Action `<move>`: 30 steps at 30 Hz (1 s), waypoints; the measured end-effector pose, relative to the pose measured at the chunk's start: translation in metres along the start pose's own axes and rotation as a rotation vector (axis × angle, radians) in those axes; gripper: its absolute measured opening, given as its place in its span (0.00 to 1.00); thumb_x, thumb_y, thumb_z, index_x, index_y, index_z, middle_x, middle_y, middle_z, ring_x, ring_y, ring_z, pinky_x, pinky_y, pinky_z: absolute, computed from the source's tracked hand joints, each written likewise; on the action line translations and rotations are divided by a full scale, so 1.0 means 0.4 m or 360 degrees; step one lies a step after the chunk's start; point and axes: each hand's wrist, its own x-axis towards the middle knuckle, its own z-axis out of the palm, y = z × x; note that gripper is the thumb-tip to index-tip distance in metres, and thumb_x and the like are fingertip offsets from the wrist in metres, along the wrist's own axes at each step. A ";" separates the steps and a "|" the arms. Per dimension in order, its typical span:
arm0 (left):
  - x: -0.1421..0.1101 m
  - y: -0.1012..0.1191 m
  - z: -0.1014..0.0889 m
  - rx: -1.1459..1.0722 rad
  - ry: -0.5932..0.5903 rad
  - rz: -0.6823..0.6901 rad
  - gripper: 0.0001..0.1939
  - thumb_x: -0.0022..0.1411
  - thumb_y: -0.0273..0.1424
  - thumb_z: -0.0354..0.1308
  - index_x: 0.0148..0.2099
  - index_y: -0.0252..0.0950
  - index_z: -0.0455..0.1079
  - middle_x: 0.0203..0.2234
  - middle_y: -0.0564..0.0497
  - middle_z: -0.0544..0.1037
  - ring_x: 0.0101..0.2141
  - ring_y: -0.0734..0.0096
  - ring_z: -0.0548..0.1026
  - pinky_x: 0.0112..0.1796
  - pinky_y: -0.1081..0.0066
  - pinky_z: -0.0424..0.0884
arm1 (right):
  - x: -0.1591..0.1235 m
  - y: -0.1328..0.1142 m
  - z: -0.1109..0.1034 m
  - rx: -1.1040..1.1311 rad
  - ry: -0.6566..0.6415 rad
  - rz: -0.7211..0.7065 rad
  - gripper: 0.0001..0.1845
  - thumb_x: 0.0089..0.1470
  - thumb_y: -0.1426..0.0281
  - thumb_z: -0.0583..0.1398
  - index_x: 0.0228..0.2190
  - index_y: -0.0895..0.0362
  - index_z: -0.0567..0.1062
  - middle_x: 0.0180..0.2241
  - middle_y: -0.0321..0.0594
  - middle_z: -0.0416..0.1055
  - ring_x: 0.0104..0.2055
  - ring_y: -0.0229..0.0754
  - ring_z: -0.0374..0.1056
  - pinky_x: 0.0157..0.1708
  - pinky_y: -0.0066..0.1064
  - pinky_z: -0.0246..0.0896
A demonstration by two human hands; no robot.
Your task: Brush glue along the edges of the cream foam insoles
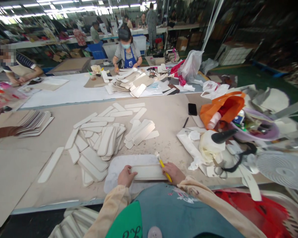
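Note:
Low in the view, just in front of my apron, a long white strip with rounded corners [149, 172] lies crosswise over a pale board [116, 165]. My left hand [126, 176] pinches its left end between thumb and fingers. At the right end is my right hand [174, 173], closed around a yellow-handled brush [164, 168] whose pale tip points up and away; its fingers also touch the strip. Beyond the board lies a heap of similar strips [95, 138]. A smaller stack of strips [140, 132] sits to the right of that heap.
A black phone [192, 109] and a black pen [185, 122] lie on the table [169, 129]. To the right are an orange bag [223, 107], a purple basin [270, 132] and a fan [283, 170]. Stacked panels [37, 124] stand at left. A co-worker [127, 53] works opposite.

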 end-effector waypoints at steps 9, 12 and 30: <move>0.000 -0.001 0.004 -0.0007 0.0127 0.0060 0.16 0.51 0.36 0.61 0.42 0.36 0.66 0.36 0.48 0.70 0.38 0.66 0.71 0.39 0.70 0.64 | -0.066 0.065 0.009 -0.0035 0.0036 -0.0015 0.20 0.46 0.76 0.53 0.43 0.56 0.71 0.45 0.47 0.74 0.59 0.51 0.59 0.59 0.56 0.42; -0.005 0.000 0.005 -0.0041 0.0159 0.0093 0.15 0.51 0.35 0.61 0.42 0.36 0.66 0.39 0.47 0.69 0.40 0.65 0.71 0.43 0.68 0.64 | -0.108 0.069 -0.002 -0.0037 0.0258 0.0113 0.14 0.51 0.75 0.52 0.39 0.55 0.71 0.44 0.47 0.74 0.55 0.50 0.64 0.56 0.53 0.51; -0.099 0.126 -0.061 -0.1316 0.0021 0.0226 0.19 0.43 0.44 0.63 0.32 0.37 0.64 0.24 0.55 0.73 0.27 0.72 0.71 0.29 0.74 0.67 | -0.169 0.018 -0.062 0.0563 0.0776 0.0610 0.07 0.55 0.62 0.55 0.33 0.52 0.63 0.42 0.46 0.76 0.44 0.48 0.73 0.44 0.41 0.68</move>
